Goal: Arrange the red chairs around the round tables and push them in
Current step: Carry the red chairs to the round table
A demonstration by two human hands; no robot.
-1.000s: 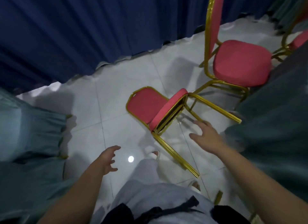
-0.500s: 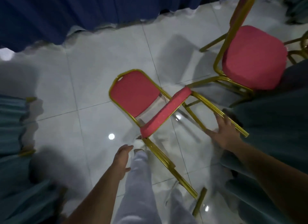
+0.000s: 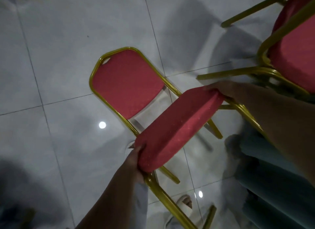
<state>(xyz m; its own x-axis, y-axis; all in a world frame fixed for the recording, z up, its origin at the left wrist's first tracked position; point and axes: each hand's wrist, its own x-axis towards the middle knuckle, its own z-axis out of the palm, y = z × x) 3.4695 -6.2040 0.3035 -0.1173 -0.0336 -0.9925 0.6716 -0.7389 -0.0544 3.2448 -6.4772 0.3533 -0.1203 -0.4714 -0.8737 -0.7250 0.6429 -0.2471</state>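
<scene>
White floor (image 3: 59,58) is bearing a toppled red chair (image 3: 126,85), whose seat (image 3: 177,126) the left hand (image 3: 136,162) and right hand (image 3: 221,90) are gripping, leaving righting and placing undone.

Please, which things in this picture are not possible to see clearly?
Head view only.
- Left hand: fingers hidden under the fallen chair's seat.
- Right hand: motion-blurred; its grip on the seat's far corner is unclear.
- Second chair: cut off by the top and right edges.
- Teal cloth: cut by the right edge; what it covers cannot be told.
</scene>
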